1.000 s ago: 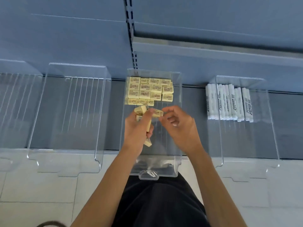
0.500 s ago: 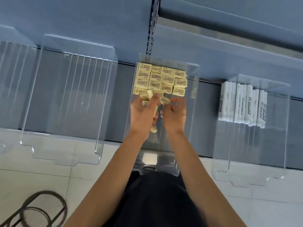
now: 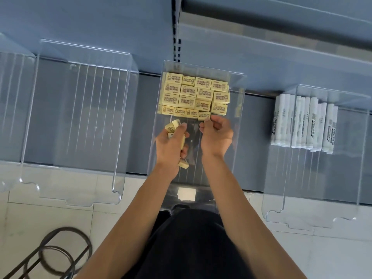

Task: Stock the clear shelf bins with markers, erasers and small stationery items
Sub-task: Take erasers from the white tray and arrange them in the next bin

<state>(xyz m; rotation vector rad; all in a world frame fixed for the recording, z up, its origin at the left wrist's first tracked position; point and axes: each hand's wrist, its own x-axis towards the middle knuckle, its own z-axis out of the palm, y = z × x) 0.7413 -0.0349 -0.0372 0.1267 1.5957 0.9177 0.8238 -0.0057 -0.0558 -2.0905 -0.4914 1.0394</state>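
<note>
Bottom left, a dark wire rack (image 3: 50, 256) on pale floor tiles (image 3: 40, 218). Above it, on the grey shelf (image 3: 145, 125) against a blue-grey back panel (image 3: 100, 21), an empty clear bin (image 3: 80, 121). In the middle bin (image 3: 193, 174), yellow erasers (image 3: 193, 95) packed in rows at the back. Just in front, left hand (image 3: 171, 146) curled round a handful of loose erasers (image 3: 173, 125). Beside it, right hand (image 3: 217, 135), thumb and fingertips pinching one eraser (image 3: 203, 115) against the front row. Far right, white markers (image 3: 304, 123) laid side by side at the back of another clear bin (image 3: 342, 174).
</note>
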